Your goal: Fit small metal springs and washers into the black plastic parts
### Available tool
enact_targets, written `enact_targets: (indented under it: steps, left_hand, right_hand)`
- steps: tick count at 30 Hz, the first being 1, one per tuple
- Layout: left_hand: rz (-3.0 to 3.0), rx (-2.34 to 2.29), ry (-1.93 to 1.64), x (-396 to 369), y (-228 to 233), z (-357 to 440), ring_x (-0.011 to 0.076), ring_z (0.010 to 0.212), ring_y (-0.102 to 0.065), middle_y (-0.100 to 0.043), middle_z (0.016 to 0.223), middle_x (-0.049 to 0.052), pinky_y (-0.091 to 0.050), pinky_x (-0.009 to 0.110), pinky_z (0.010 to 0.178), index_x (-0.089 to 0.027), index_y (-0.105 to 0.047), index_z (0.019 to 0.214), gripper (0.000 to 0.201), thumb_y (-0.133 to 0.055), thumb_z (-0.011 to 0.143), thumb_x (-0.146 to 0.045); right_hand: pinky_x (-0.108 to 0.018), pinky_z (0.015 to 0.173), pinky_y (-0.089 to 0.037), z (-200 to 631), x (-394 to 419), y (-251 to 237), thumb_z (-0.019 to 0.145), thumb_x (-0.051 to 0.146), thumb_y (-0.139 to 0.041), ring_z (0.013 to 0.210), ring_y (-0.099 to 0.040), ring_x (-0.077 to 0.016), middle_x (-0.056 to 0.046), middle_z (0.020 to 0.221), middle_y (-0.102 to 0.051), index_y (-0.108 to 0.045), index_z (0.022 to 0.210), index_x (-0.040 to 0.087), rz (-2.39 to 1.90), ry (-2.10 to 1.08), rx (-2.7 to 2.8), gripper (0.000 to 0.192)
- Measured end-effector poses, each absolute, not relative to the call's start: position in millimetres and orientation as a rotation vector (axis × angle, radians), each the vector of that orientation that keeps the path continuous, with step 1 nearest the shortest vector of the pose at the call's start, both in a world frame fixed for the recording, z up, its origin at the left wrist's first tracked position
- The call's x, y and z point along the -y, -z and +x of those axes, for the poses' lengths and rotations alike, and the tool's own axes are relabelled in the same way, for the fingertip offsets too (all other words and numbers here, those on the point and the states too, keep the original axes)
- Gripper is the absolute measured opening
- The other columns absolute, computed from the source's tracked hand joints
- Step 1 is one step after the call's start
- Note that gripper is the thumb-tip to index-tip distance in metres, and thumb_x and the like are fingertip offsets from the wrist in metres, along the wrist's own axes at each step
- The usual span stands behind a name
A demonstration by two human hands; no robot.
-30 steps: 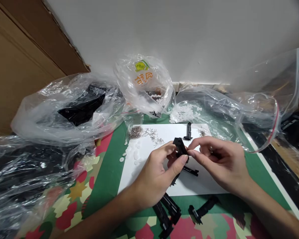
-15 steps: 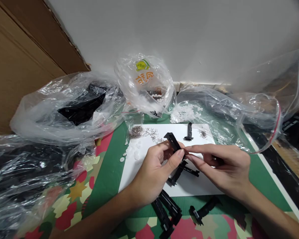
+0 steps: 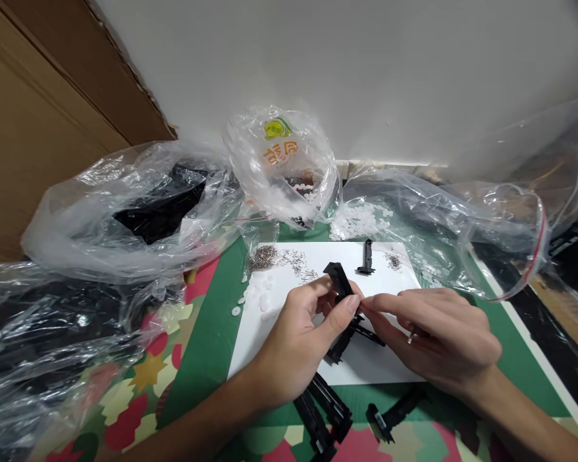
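One slim black part [image 3: 338, 280], tilted, blocky upper end, in left fingers [image 3: 313, 288]

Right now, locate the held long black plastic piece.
Head view, right of centre: the long black plastic piece is in the left hand, above the white paper sheet.

Makeshift work corner; home or small workshop, cannot tell which. Signs: patterned cover [image 3: 149, 373] before plain wall [image 3: 341, 77], cardboard [image 3: 38, 96] at left, clear bags [image 3: 289, 131] crowding round, paper [image 3: 380, 370] strewn with wire bits [image 3: 264, 257], white discs [image 3: 264, 299], black parts [image 3: 367, 258].

Both hands [image 3: 301, 337] [image 3: 446, 330] pinched, close together
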State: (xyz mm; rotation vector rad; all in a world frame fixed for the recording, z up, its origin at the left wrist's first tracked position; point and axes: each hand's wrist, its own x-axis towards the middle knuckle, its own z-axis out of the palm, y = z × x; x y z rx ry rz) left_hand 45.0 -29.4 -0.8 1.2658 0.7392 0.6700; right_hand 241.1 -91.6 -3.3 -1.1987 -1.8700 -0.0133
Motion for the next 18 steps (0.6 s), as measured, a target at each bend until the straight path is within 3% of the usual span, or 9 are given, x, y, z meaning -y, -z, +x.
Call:
enact_targets:
  steps: [8, 12, 18]
  left_hand:
    - [1.310, -0.780, -0.627, 33.1, -1.5, 43.3, 0.0179, 0.092, -0.062, -0.071, 0.100, 0.003, -0.049, 0.028, 0.083, -0.021, -0.077, 0.120, 0.027, -0.064, 0.107, -0.042]
    - [1.261, -0.757, -0.633, 35.9, 0.0, 44.4, 0.0181, 0.092, -0.065, -0.073, 0.101, 0.003, -0.050, 0.026, 0.080, -0.024, -0.077, 0.126, 0.030, -0.066, 0.106, -0.044]
    - [1.299, -0.758, -0.720, 35.1, -0.8, 46.2, 0.0218, 0.105, -0.070, -0.078, 0.111, 0.005, -0.053, 0.029, 0.094, -0.024, -0.079, 0.125, 0.031, -0.064, 0.107, -0.045]
  right_hand:
    - [-0.027, 0.046, -0.043, 248.0, 86.1, 3.9, 0.096, 0.001, -0.063, 0.042, -0.052, -0.0110, 0.006, 0.056, -0.061, -0.074, 0.114, 0.025, -1.116, 0.086, 1.970, 0.032]
    - [-0.023, 0.046, -0.046, 245.4, 86.6, -3.1, 0.096, 0.002, -0.065, 0.040, -0.053, -0.0089, 0.005, 0.059, -0.068, -0.075, 0.107, 0.025, -1.189, -0.001, 1.898, 0.027]
    - [-0.022, 0.039, -0.038, 241.5, 91.6, -9.9, 0.098, 0.013, -0.068, 0.036, -0.041, -0.0088, 0.009, 0.047, -0.050, -0.076, 0.099, 0.026, -1.362, -0.115, 1.734, 0.015]
